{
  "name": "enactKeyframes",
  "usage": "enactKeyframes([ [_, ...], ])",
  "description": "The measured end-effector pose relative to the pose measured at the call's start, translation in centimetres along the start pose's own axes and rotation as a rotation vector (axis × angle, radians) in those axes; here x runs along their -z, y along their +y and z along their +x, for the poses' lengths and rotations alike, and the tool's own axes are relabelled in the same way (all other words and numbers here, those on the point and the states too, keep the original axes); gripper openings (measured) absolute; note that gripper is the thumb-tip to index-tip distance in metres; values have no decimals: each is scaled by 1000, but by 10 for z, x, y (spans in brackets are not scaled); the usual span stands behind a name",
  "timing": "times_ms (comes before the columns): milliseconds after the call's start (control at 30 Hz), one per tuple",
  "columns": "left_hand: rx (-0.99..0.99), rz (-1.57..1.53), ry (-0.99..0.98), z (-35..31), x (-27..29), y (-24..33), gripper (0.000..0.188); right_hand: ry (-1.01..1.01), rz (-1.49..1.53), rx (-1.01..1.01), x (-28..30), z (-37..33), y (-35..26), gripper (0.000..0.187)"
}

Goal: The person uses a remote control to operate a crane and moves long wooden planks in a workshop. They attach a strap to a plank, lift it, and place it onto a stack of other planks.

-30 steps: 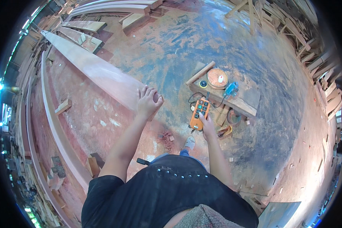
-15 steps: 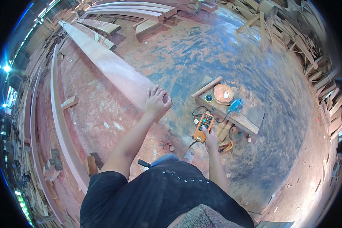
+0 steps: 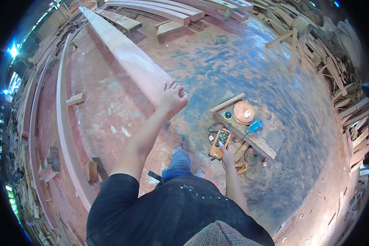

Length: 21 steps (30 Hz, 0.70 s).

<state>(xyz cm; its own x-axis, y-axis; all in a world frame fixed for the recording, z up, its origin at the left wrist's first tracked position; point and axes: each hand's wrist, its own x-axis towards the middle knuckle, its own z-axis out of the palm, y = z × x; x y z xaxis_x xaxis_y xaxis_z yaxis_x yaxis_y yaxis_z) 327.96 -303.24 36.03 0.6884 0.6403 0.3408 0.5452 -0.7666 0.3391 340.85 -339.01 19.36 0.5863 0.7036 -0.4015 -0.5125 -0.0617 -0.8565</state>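
My left hand (image 3: 174, 99) grips the near end of a long, pale wooden beam (image 3: 131, 57), its fingers curled over the edge. The beam stretches from my hand toward the far left. In my right hand (image 3: 227, 155) is an orange handheld remote control (image 3: 220, 144) with rows of dark buttons, held upright. My thumb lies on its lower buttons. The underside of the beam's end is hidden by my left hand.
On the floor at right stands a low wooden block (image 3: 260, 143) bearing a round wooden disc (image 3: 244, 112), a blue power tool (image 3: 255, 128) and a small black-and-yellow roll (image 3: 227, 115). Another long beam (image 3: 65, 123) lies at left. Scrap wood (image 3: 324, 61) is piled along the right; more beams (image 3: 172, 12) lie at the back.
My legs and feet have come into view below as I step. The beam's far part appears shifted right. Both hands keep their hold.
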Motion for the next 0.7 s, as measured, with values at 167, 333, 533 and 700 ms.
enactKeyframes([
  [167, 28, 15, -6, 42, -6, -49, 46, 0, -57, 0, -17, 25, -15, 52],
  [333, -18, 30, 15, 83, -10, -108, 45, 35, -84, -31, -51, 72, -29, 49],
  [533, -10, -37, 38, 129, 3, -168, 45, 23, -79, -21, -113, 128, -46, 47],
  [700, -22, -64, 38, 163, 24, -216, 45, 48, -131, -58, -151, 179, -46, 47],
])
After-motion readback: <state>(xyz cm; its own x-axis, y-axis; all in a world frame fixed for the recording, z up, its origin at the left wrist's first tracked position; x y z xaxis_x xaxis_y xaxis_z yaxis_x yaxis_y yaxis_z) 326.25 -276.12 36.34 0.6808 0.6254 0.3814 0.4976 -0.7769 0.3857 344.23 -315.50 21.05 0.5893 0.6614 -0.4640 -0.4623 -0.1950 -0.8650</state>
